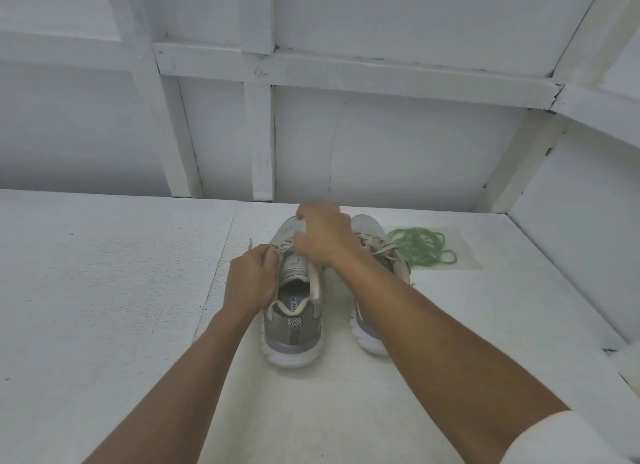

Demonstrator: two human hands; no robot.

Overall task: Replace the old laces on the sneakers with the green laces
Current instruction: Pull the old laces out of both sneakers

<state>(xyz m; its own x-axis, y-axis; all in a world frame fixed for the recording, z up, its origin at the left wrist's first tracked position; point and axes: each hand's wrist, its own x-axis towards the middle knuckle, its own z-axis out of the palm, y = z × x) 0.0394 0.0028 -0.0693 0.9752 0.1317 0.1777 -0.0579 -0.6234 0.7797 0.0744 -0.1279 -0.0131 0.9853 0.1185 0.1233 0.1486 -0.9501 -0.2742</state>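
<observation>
Two grey sneakers with white soles stand side by side on the white surface, heels toward me. On the left sneaker (294, 311) my left hand (252, 280) pinches the old beige lace (315, 280) at the shoe's left side. My right hand (323, 236) reaches across and grips the lace over the eyelets near the toe. The right sneaker (372, 242) still carries its beige lace and is partly hidden under my right forearm. The green laces (424, 247) lie in a loose coil to its right.
A white panelled wall (381, 145) rises just behind the shoes, and an angled wall (571, 249) closes in on the right. The white surface (104, 290) stretches wide to the left.
</observation>
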